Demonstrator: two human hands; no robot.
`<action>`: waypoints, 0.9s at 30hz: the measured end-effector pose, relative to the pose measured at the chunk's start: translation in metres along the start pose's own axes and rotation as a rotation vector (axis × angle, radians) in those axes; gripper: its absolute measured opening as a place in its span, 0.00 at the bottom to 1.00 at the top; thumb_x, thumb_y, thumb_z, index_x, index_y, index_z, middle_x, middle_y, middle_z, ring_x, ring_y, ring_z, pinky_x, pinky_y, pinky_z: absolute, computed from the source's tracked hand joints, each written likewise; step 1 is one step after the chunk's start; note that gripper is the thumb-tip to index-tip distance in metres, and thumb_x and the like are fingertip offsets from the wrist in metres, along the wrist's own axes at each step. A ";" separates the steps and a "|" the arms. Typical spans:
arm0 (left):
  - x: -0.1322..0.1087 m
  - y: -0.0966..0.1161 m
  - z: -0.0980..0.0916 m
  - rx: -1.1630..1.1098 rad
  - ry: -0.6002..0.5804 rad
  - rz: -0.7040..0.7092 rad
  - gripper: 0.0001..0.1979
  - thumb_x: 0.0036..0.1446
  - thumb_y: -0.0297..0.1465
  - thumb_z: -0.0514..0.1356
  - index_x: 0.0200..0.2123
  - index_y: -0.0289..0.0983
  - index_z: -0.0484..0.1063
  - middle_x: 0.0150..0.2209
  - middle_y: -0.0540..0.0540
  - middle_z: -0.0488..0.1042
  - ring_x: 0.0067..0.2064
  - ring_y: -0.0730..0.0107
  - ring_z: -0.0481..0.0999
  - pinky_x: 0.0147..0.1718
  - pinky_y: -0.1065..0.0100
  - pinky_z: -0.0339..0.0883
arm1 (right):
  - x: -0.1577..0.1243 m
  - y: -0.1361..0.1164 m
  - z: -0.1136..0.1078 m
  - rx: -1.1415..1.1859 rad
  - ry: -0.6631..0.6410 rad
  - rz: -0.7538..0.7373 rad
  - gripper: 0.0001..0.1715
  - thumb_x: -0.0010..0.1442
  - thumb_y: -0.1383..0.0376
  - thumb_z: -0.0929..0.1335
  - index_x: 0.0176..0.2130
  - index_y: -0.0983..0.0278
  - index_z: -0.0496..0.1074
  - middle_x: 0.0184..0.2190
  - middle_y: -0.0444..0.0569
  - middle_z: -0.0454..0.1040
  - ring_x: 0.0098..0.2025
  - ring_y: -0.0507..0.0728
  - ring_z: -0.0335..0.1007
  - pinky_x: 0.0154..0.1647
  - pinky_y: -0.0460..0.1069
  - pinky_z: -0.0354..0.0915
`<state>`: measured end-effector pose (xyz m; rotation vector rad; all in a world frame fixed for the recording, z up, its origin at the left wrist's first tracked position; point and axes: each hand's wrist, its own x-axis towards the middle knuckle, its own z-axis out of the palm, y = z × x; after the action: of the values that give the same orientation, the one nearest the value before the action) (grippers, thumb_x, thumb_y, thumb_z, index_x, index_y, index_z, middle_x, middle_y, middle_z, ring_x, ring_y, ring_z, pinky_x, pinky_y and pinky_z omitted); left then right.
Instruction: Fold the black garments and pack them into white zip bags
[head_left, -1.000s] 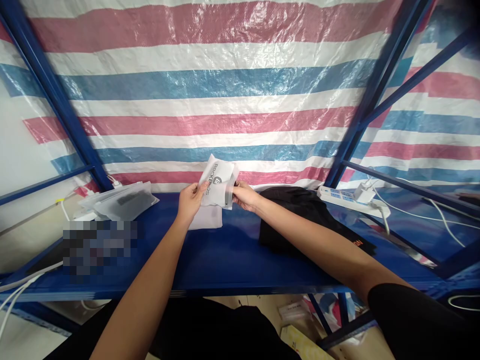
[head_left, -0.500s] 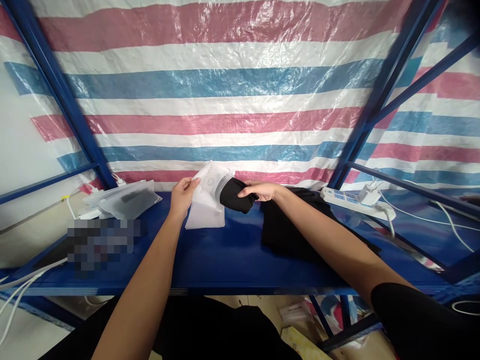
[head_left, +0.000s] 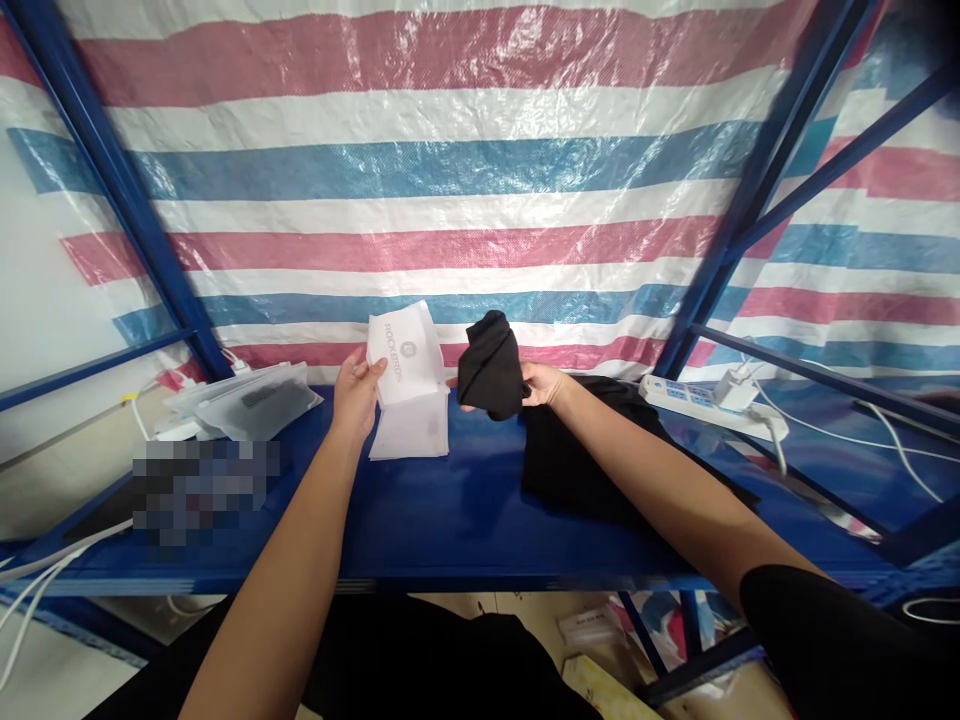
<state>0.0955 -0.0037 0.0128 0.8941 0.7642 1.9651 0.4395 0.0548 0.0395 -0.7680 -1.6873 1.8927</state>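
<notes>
My left hand [head_left: 357, 392] grips the left edge of a white translucent bag [head_left: 409, 350] printed "ROCKBROS". Below that bag, more white bags [head_left: 411, 428] lie flat on the blue table [head_left: 450, 520]. My right hand [head_left: 541, 383] holds a folded black cloth [head_left: 490, 368] upright, to the right of the bag and apart from it. Most of my right fingers are hidden behind the cloth. Under my right forearm a larger heap of black fabric [head_left: 577, 460] rests on the table.
Filled clear bags [head_left: 259, 400] lie at the left, near white chargers and cables. A white power strip [head_left: 705, 403] with plugs sits at the back right. Blue metal posts [head_left: 150, 240] frame a striped plastic sheet [head_left: 450, 160] behind the table.
The black cloth has come away from the bag's opening and moved slightly right, now turned upright. The bag has turned, so its print faces me more fully.
</notes>
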 end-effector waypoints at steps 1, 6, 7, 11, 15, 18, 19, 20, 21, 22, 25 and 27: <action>-0.002 0.002 0.002 -0.032 -0.033 -0.024 0.32 0.50 0.23 0.77 0.58 0.41 0.74 0.54 0.42 0.84 0.55 0.57 0.84 0.53 0.59 0.78 | 0.003 0.001 0.002 0.016 0.004 0.021 0.17 0.54 0.67 0.78 0.45 0.67 0.78 0.42 0.57 0.87 0.38 0.59 0.87 0.40 0.48 0.82; -0.012 0.009 0.009 -0.062 -0.293 -0.183 0.30 0.54 0.23 0.74 0.60 0.39 0.77 0.59 0.38 0.82 0.61 0.51 0.81 0.61 0.55 0.75 | 0.011 0.002 0.026 0.023 -0.037 0.059 0.23 0.52 0.72 0.81 0.47 0.64 0.81 0.44 0.51 0.87 0.42 0.57 0.86 0.43 0.47 0.83; -0.013 0.009 0.010 -0.073 -0.307 -0.197 0.31 0.55 0.23 0.73 0.62 0.39 0.77 0.59 0.38 0.82 0.62 0.51 0.81 0.62 0.55 0.74 | 0.012 0.001 0.032 0.017 -0.034 0.044 0.23 0.53 0.71 0.81 0.49 0.64 0.81 0.45 0.51 0.87 0.43 0.57 0.86 0.43 0.47 0.83; -0.013 0.010 0.009 -0.154 -0.317 -0.191 0.35 0.55 0.19 0.70 0.66 0.41 0.74 0.59 0.40 0.83 0.64 0.51 0.80 0.64 0.54 0.73 | 0.015 0.002 0.046 0.023 0.047 -0.032 0.21 0.56 0.67 0.81 0.49 0.63 0.81 0.46 0.53 0.87 0.44 0.59 0.86 0.41 0.49 0.84; -0.015 0.015 0.011 -0.208 -0.308 -0.208 0.36 0.53 0.18 0.70 0.66 0.41 0.74 0.59 0.40 0.83 0.64 0.50 0.80 0.65 0.52 0.72 | 0.017 0.005 0.048 -0.032 0.086 -0.069 0.20 0.55 0.62 0.83 0.46 0.64 0.83 0.42 0.53 0.87 0.41 0.59 0.86 0.38 0.48 0.83; -0.016 0.022 0.014 -0.264 -0.260 -0.252 0.27 0.59 0.26 0.72 0.62 0.37 0.78 0.59 0.37 0.82 0.65 0.45 0.79 0.65 0.51 0.74 | 0.018 0.005 0.049 -0.110 0.074 -0.118 0.21 0.52 0.59 0.84 0.43 0.65 0.84 0.40 0.53 0.87 0.39 0.58 0.85 0.37 0.46 0.82; -0.015 0.024 0.015 -0.282 -0.238 -0.254 0.23 0.62 0.32 0.72 0.60 0.36 0.79 0.60 0.36 0.82 0.66 0.44 0.78 0.65 0.50 0.74 | 0.018 0.005 0.049 -0.137 0.070 -0.119 0.21 0.51 0.59 0.85 0.42 0.66 0.84 0.38 0.53 0.86 0.37 0.57 0.84 0.35 0.46 0.81; -0.014 0.025 0.015 -0.291 -0.210 -0.248 0.21 0.64 0.37 0.71 0.58 0.36 0.80 0.61 0.37 0.81 0.67 0.44 0.77 0.65 0.51 0.75 | 0.018 0.005 0.049 -0.164 0.062 -0.111 0.21 0.50 0.59 0.85 0.40 0.67 0.84 0.36 0.52 0.86 0.35 0.56 0.83 0.33 0.45 0.80; -0.013 0.025 0.015 -0.286 -0.179 -0.239 0.21 0.66 0.40 0.71 0.57 0.37 0.80 0.62 0.37 0.81 0.67 0.44 0.76 0.64 0.51 0.76 | 0.018 0.005 0.049 -0.190 0.051 -0.100 0.22 0.49 0.59 0.86 0.39 0.67 0.84 0.35 0.52 0.86 0.33 0.56 0.83 0.32 0.45 0.79; -0.010 0.024 0.013 -0.267 -0.146 -0.231 0.20 0.66 0.42 0.71 0.56 0.37 0.81 0.63 0.37 0.80 0.68 0.44 0.76 0.63 0.52 0.77 | 0.019 0.005 0.048 -0.215 0.037 -0.091 0.22 0.48 0.59 0.86 0.39 0.67 0.84 0.34 0.51 0.85 0.33 0.56 0.82 0.32 0.45 0.79; -0.001 0.016 0.007 -0.189 -0.042 -0.183 0.16 0.66 0.39 0.71 0.52 0.36 0.81 0.63 0.36 0.79 0.68 0.47 0.75 0.61 0.55 0.78 | 0.020 0.006 0.046 -0.268 0.019 -0.100 0.26 0.46 0.59 0.86 0.42 0.66 0.84 0.37 0.50 0.85 0.36 0.56 0.82 0.36 0.46 0.79; 0.005 0.009 0.002 -0.155 0.029 -0.135 0.13 0.66 0.36 0.70 0.50 0.36 0.81 0.63 0.35 0.80 0.68 0.48 0.76 0.61 0.56 0.79 | 0.020 0.006 0.045 -0.289 0.039 -0.112 0.25 0.47 0.58 0.86 0.42 0.66 0.85 0.38 0.50 0.85 0.37 0.56 0.82 0.37 0.47 0.79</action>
<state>0.0910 -0.0034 0.0218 0.7059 0.6611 1.8929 0.3941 0.0353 0.0350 -0.7943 -1.9614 1.5685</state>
